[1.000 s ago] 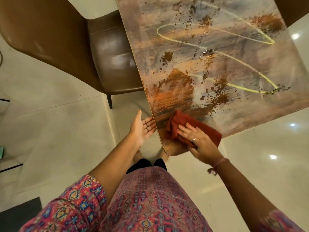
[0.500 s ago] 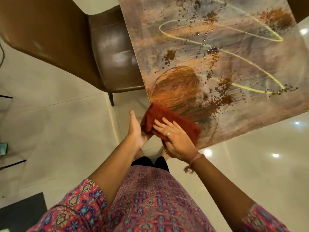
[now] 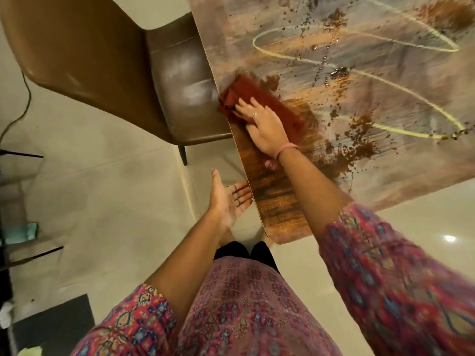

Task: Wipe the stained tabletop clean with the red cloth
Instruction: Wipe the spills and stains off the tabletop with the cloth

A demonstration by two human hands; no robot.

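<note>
Right hand [image 3: 264, 124] flat, fingers spread, pressing red cloth [image 3: 259, 98] onto stained counter [image 3: 372, 98] at its left edge. Left hand [image 3: 226, 199] open, palm up, beside counter edge, holding nothing.

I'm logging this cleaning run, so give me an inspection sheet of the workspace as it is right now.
Surface: tabletop smeared brown near the edge, with brown spatter and yellow lines farther in.
Job's things: red cloth flat on the tabletop at the edge beside the chair.
Clutter: nothing seen on the tabletop.
Hands: right hand presses flat on the cloth; left hand open, palm up, at the table edge, holding nothing.
Cables: a dark cable on the floor behind the chair.
Surroundings: brown chair tucked against the table; pale tiled floor; dark mat lower left.
</note>
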